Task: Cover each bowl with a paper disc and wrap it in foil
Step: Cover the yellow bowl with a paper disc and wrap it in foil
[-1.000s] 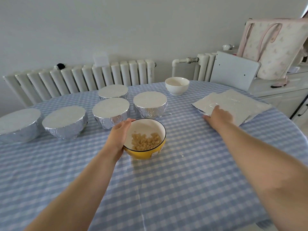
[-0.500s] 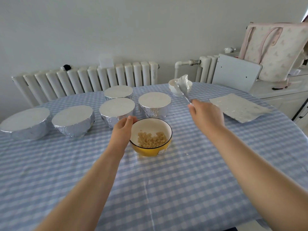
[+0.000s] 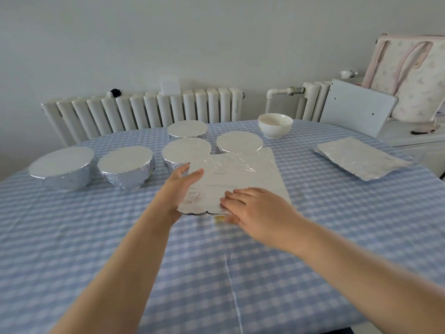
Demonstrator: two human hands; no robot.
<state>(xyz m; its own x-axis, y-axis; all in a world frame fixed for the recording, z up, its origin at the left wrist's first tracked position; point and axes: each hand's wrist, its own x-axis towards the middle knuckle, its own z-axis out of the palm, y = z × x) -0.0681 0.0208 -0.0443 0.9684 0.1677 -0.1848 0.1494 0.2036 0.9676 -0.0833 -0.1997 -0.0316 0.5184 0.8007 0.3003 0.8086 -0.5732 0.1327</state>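
A foil sheet lies flat over the yellow bowl, which shows only as a sliver under the sheet's near edge. My left hand rests against the sheet's left edge with straight fingers. My right hand lies flat on the near right part of the foil. Several foil-wrapped bowls topped with white discs stand behind, the nearest touching the sheet's far left corner. A bare white bowl stands at the back.
A stack of foil sheets lies at the right on the blue checked tablecloth. A radiator runs behind the table. A white board and a bag stand on the cabinet at the right.
My right hand has carried a foil sheet from the stack and laid it over the yellow bowl. My left hand has left the bowl's rim and now touches the sheet's left edge.
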